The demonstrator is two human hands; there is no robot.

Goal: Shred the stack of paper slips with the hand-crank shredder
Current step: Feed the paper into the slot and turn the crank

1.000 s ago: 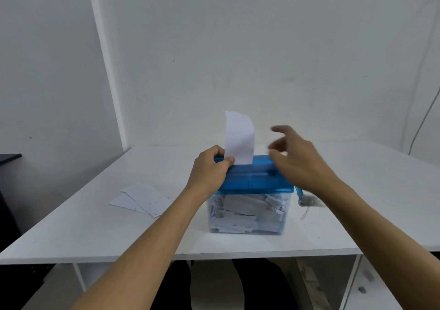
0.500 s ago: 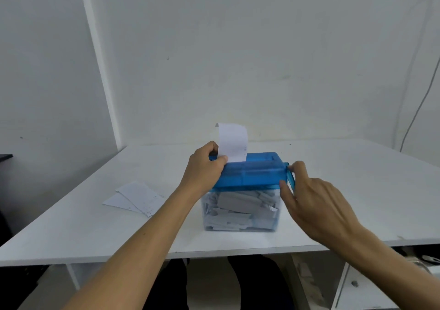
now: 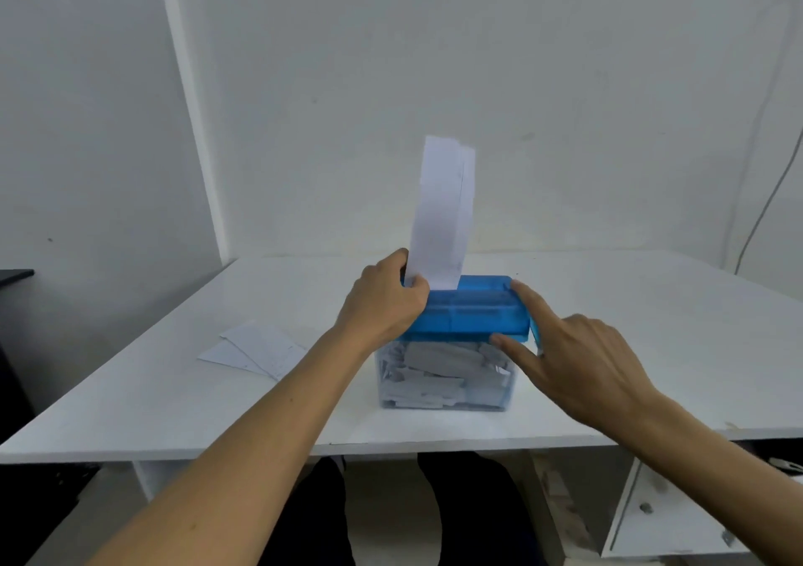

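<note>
At the left of the counter (image 3: pixel 130 391), a small fan of spare paper slips (image 3: pixel 256 350) is noted lying flat, well apart from the shredder (image 3: pixel 473 313). Next, the left hand (image 3: pixel 382 304) is found curled round the left end of the shredder's blue top, steadying it, with the thumb set against the foot of an upright slip (image 3: pixel 441 217). That slip is stood in the feed slot, just beside the left hand, with most of its length showing above the top. A second edge is seen behind it, so more than one sheet may be loaded. Below the blue top, the clear bin (image 3: pixel 443 378) is seen well filled with cut strips. At the right end, the right hand (image 3: pixel 582 361) is held with fingers stretched and spread, forefinger touching the far corner of the top and thumb near its lower front edge; nothing is clasped. A sliver of the blue crank (image 3: pixel 536 335) is visible between them. The step in hand is judged to be feeding. Next, the crank must be grasped and turned while the body is held steady.
</note>
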